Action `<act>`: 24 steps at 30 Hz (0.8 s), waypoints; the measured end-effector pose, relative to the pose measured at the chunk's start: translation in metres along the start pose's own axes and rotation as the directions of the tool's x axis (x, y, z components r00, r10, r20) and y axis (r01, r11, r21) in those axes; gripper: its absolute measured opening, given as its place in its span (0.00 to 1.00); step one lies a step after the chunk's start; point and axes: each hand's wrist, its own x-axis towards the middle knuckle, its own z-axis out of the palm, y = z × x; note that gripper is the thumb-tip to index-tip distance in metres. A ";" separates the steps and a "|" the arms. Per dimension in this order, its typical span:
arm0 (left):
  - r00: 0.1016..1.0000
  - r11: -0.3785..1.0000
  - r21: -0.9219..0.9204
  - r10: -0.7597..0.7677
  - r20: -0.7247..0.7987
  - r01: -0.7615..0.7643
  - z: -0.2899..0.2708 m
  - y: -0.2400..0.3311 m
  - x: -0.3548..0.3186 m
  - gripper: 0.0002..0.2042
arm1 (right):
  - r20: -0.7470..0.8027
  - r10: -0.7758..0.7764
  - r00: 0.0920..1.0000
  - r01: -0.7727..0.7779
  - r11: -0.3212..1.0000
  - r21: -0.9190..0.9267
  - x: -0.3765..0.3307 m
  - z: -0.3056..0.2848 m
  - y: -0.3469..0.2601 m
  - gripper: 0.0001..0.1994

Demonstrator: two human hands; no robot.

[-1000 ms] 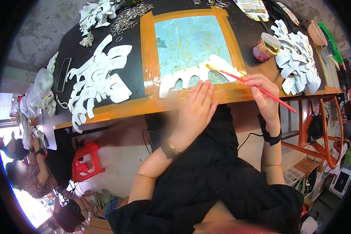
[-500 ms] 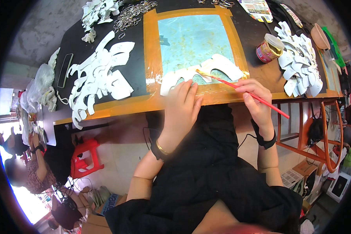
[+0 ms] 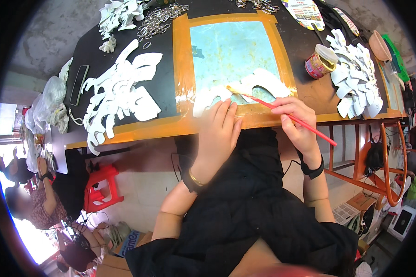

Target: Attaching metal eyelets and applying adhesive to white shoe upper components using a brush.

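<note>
My right hand (image 3: 298, 122) grips a red-handled brush (image 3: 320, 135), its yellowish tip touching a white curved cut-out piece (image 3: 272, 82). The piece has arched openings along its near edge. It lies on the near part of a pale blue sheet (image 3: 233, 44) framed with brown tape (image 3: 182, 60). My left hand (image 3: 218, 131) rests its outstretched fingertips on the near edge of the piece, left of the brush tip. Yellowish smears mark the sheet.
Left of the sheet lies a pile of white cut pieces (image 3: 120, 87), with metal rings (image 3: 157, 21) beyond. On the right stand an opened tin (image 3: 320, 64) and another heap of white pieces (image 3: 356, 78). A wooden-framed chair (image 3: 383, 180) and red stool (image 3: 100, 189) flank me; another person (image 3: 37, 207) sits left.
The brush tip has moved slightly left along the white piece, with my right hand following. My left hand stays at the piece's near edge. The whole view has shifted a little.
</note>
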 end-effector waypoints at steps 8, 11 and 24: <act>1.000 1.000 0.004 0.012 -0.010 -0.012 0.001 -0.001 0.001 0.18 | -0.047 0.031 0.998 -0.036 0.994 -0.102 -0.001 -0.006 -0.006 0.08; 1.000 1.000 0.008 0.007 -0.017 -0.007 0.001 0.000 0.000 0.18 | -0.076 0.015 0.997 -0.024 0.993 -0.114 -0.007 -0.006 -0.005 0.08; 0.998 1.000 -0.012 0.005 -0.069 -0.006 0.003 -0.002 -0.001 0.16 | -0.004 -0.010 1.000 0.010 0.996 -0.084 0.000 -0.005 -0.008 0.07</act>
